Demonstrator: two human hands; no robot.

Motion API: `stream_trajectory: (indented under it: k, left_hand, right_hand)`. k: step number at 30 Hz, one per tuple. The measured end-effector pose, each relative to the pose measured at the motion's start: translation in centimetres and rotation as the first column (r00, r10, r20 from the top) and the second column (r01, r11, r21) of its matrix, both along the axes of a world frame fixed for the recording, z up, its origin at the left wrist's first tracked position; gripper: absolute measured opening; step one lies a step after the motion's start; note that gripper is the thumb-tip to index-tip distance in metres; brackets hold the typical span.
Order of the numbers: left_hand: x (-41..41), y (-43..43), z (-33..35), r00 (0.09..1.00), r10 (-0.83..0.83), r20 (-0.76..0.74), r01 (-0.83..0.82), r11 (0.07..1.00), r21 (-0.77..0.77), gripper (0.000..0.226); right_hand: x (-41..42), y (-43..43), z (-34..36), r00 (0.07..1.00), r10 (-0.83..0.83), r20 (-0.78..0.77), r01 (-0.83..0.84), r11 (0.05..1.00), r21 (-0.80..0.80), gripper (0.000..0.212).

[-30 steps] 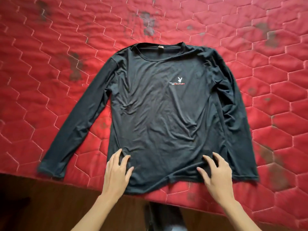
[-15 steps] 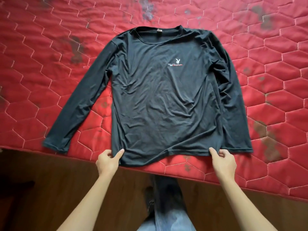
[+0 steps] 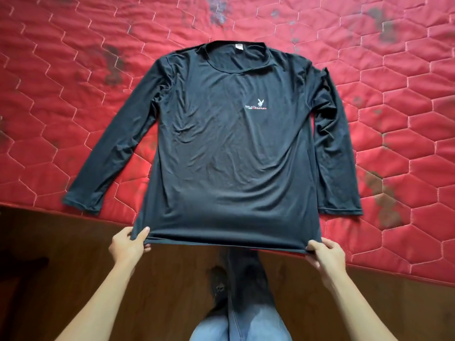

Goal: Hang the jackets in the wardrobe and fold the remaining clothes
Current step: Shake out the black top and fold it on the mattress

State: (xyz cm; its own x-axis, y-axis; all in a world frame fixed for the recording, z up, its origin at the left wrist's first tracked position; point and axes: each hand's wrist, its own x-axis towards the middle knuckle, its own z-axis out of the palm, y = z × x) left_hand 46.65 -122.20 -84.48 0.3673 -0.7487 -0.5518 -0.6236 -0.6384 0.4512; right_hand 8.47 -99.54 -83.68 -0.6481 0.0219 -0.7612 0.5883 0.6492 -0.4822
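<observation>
Home bedroom: red quilted mattress [image 3: 73,99], wooden floor [image 3: 73,267].

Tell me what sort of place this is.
Likely a bedroom: a black long-sleeved shirt is spread on a red quilted mattress, whose edge meets a brown wooden floor.

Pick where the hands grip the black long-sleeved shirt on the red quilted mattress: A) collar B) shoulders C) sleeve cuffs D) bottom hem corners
D: the left hand and right hand each pinch a bottom hem corner of the black long-sleeved shirt.
</observation>
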Motion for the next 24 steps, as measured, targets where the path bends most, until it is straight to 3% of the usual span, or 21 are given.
stream_trajectory:
  k: [2, 6, 10, 13, 16, 19, 21, 24]
  left_hand:
    - [0.1, 0.4, -0.5, 0.997, -0.049, 0.062, 0.045, 0.997, 0.058, 0.039]
    - [-0.6, 1.0, -0.8, 0.984, -0.108, 0.138, 0.099, 0.992, 0.076, 0.029]
    - [-3.8, 2.3, 0.1, 0.912, -0.202, 0.357, 0.205, 0.978, 0.03, 0.048]
    - [-6.5, 3.2, 0.5, 0.794, -0.408, 0.451, 0.478, 0.877, -0.048, 0.066]
    - [-10.4, 4.2, 1.2, 0.722, -0.588, 0.364, 0.646, 0.761, -0.054, 0.063]
    - [-16.4, 5.1, 2.3, 0.729, -0.673, 0.126, 0.684, 0.716, -0.138, 0.05]
    - [-20.9, 5.5, 2.6, 0.656, -0.754, -0.037, 0.729, 0.645, -0.23, 0.043]
    - [-27.3, 6.5, 2.1, 0.526, -0.835, -0.164, 0.785, 0.55, -0.285, 0.039]
  right_hand:
    - [0.1, 0.3, -0.5, 0.993, 0.116, 0.005, -0.116, 0.988, 0.103, 0.029]
    - [0.2, -0.1, -0.4, 0.97, 0.236, 0.058, -0.243, 0.958, 0.151, 0.007]
    - [0.1, 0.0, 0.0, 0.934, 0.345, 0.094, -0.356, 0.917, 0.179, 0.013]
    - [-0.4, 0.3, 0.8, 0.902, 0.431, 0.043, -0.427, 0.871, 0.243, 0.034]
    - [-2.2, 0.7, 2.3, 0.9, 0.431, -0.066, -0.392, 0.867, 0.307, 0.033]
    - [-5.6, 0.4, 2.6, 0.909, 0.358, -0.211, -0.29, 0.91, 0.296, 0.039]
    - [-8.3, -0.4, 2.0, 0.898, 0.301, -0.321, -0.216, 0.937, 0.274, 0.047]
    - [-11.3, -1.5, 0.6, 0.893, 0.292, -0.343, -0.203, 0.941, 0.272, 0.054]
